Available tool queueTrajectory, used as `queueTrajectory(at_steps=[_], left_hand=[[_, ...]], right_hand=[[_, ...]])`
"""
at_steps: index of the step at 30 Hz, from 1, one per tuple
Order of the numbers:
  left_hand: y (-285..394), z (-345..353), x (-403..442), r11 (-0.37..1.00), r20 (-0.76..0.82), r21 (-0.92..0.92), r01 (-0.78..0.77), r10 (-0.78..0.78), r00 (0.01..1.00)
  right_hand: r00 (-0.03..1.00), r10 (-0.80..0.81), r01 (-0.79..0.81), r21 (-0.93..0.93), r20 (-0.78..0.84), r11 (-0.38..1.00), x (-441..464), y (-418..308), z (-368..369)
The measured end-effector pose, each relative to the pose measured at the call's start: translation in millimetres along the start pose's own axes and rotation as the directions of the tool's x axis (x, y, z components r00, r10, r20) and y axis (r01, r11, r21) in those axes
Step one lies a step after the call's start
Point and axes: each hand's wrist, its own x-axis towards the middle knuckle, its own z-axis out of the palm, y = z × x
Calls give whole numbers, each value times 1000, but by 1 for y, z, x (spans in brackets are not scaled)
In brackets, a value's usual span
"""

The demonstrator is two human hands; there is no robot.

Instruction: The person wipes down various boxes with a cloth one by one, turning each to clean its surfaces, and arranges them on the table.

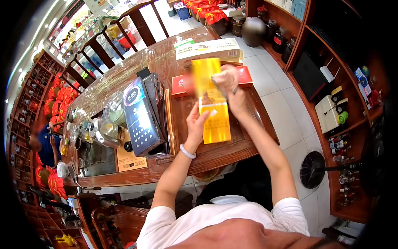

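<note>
A shiny golden-yellow carton point(216, 126) with faint printed lettering is over the near part of the table. Its upper yellow panel point(206, 70) is blurred, and I cannot tell if it is a flap or a separate piece. My left hand point(195, 121), with a pale bangle on the wrist, grips the carton's left edge, thumb on its face. My right hand point(235, 97) is closed at the upper right of the yellow panels. Something pale and smeared shows at its fingers, too blurred to name. Behind lies a red box point(245, 76), partly covered.
A white-and-green box point(207, 50) lies beyond the red one. Left are a dark blue box point(141, 114), a glass kettle point(108, 132) and a brown carton point(130, 159). Chairs point(139, 25) line the far side. A person point(49, 143) is at far left; shelves point(306, 74) stand right.
</note>
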Motion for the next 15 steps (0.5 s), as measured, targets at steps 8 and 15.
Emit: queueTrajectory(at_steps=[8,15], left_hand=[[5,-27,15,974,-275,-87,-207,177,945],[0,-16,15,969,-276,-143,-201,156,948]], right_hand=[[897,-208,106,266,390,958,-57,1,6],[818,-186,114,163,545,980,-65,-2,7]])
